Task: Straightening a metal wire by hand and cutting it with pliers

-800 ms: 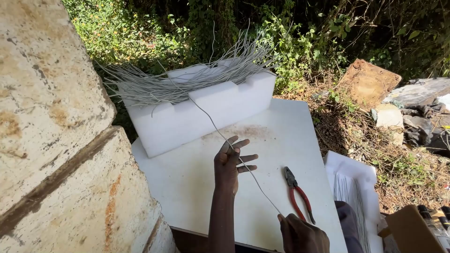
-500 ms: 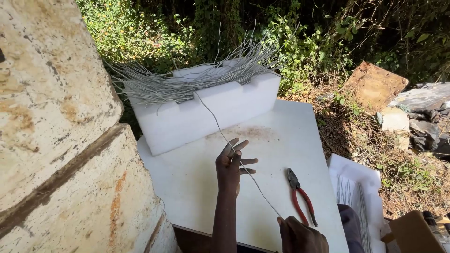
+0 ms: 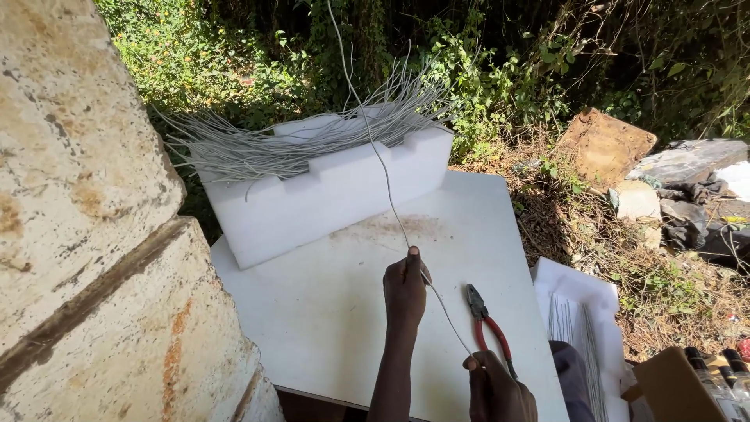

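Observation:
A long thin grey wire (image 3: 380, 160) rises from my hands up past the top of the view. My left hand (image 3: 405, 285) is closed around it over the white board (image 3: 328, 312). My right hand (image 3: 496, 387) pinches the wire's lower end near the board's front edge. A white foam block (image 3: 328, 195) at the back of the board holds a bundle of several grey wires (image 3: 305, 141). Red-handled pliers (image 3: 488, 324) lie on the board just right of my hands.
A rough stone wall (image 3: 86, 234) fills the left side. A white foam tray with more wires (image 3: 582, 320) sits to the right, beside a cardboard box (image 3: 683, 383). Bushes, dry leaves, stones and rubble lie behind and to the right.
My left hand went from spread fingers to a closed grip on the wire. The wire's far end lifted off the foam block and now points upward.

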